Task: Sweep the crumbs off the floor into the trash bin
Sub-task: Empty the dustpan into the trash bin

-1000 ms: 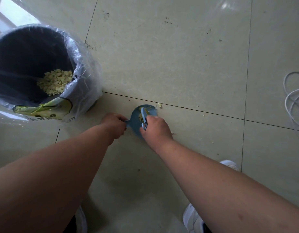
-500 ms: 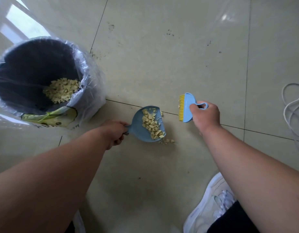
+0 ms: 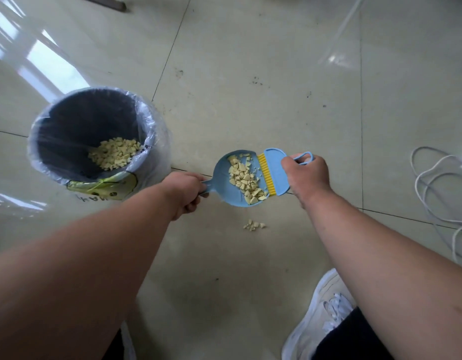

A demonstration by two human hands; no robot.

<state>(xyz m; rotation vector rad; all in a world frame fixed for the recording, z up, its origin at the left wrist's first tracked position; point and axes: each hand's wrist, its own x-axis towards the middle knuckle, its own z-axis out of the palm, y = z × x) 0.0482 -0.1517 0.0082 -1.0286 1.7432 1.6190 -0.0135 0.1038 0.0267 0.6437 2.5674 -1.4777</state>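
Note:
My left hand [image 3: 184,194] grips the handle of a small blue dustpan [image 3: 224,185] raised above the floor. Pale yellow crumbs [image 3: 246,181] lie heaped in the pan. My right hand [image 3: 306,178] holds a blue hand brush [image 3: 275,171] whose yellow bristles rest against the pan's open edge. A small cluster of loose crumbs [image 3: 254,225] lies on the tile below the pan. The trash bin [image 3: 146,131], dark inside with a clear plastic liner, stands to the left and holds more crumbs [image 3: 114,153].
A white cable [image 3: 438,193] coils on the floor at the right edge. My white shoe [image 3: 321,318] is at the bottom right. Dark specks [image 3: 256,80] dot the beige tiles beyond the pan.
The brush has moved left to meet the dustpan's edge. The pan has lifted off the floor, leaving a few crumbs on the tile. The view has pulled back and upward.

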